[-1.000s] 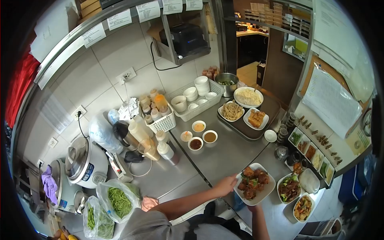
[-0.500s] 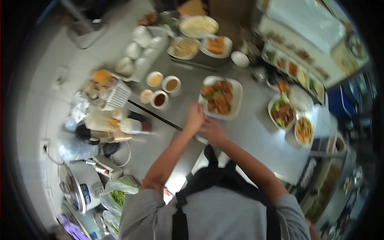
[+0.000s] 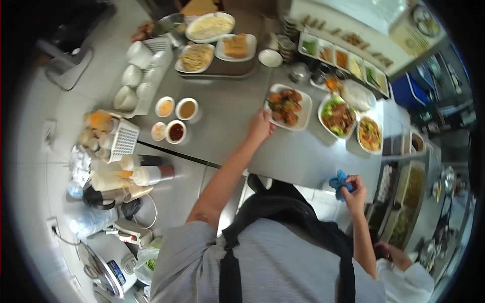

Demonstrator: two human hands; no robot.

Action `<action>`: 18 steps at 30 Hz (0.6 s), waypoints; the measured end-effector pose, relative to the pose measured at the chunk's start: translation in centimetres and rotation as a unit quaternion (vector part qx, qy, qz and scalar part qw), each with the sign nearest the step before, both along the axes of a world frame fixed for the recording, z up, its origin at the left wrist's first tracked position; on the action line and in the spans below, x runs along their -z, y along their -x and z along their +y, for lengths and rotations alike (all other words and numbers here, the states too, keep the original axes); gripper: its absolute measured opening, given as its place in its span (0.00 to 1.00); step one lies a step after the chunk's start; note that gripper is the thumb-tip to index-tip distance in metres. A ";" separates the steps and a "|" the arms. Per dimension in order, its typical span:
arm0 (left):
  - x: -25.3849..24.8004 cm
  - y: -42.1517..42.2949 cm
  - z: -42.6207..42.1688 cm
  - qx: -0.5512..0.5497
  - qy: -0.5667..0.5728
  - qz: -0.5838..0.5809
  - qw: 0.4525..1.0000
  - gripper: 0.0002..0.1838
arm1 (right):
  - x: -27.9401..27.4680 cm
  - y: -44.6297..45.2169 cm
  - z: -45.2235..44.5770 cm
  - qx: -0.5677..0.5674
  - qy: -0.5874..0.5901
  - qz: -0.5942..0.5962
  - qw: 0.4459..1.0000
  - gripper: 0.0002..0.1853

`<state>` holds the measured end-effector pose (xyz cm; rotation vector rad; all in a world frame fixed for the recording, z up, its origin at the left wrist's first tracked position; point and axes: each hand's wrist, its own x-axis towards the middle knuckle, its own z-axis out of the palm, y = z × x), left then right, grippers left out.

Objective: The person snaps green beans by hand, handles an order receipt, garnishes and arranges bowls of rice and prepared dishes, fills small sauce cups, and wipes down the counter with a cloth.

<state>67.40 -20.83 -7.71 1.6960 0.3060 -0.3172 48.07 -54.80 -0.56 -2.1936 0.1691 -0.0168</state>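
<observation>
My left hand [image 3: 261, 125] grips the near left rim of a white square dish [image 3: 302, 114], its fingers closed on the edge. Browned, glazed pieces with green bits [image 3: 286, 106] fill the dish, which is over the steel counter. Off to the right, by the counter's front edge, my right hand [image 3: 355, 191] pinches a crumpled blue cloth [image 3: 339, 185]. Right of the dish stand a bowl of meat and lettuce [image 3: 338, 119] and a bowl of mixed food [image 3: 370, 135].
Four small sauce cups [image 3: 176, 132] stand on the left. A brown tray [image 3: 242, 70] with plated food is at the back. Squeeze bottles [image 3: 146, 175] and a white basket [image 3: 125, 140] line the left side. A co-worker's hand [image 3: 393, 254] shows at lower right.
The dish has moved from the counter's front edge onto its middle and then right, towards the two bowls. My right hand has left the dish and now holds the blue cloth. The view has turned.
</observation>
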 end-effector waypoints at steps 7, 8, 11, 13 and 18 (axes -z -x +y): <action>-13.7 3.7 10.0 -0.143 -0.203 -0.276 0.929 0.14 | 1.4 -9.5 8.9 -0.242 0.075 -0.098 0.962 0.07; -19.0 3.2 13.0 -0.192 -0.258 -0.301 0.898 0.12 | 2.5 -10.8 7.8 -0.255 0.082 -0.031 0.963 0.08; -33.3 2.3 21.9 -0.432 -0.362 -0.430 0.705 0.16 | -2.1 -12.1 8.8 -0.275 0.156 0.063 0.947 0.15; -42.1 1.9 28.8 -0.446 -0.314 -0.613 0.571 0.17 | -0.6 -14.1 7.4 -0.390 0.220 0.041 0.893 0.22; -53.1 1.5 45.7 -0.505 -0.634 -0.349 0.470 0.37 | -0.5 -21.8 8.8 -0.414 0.253 0.041 0.873 0.23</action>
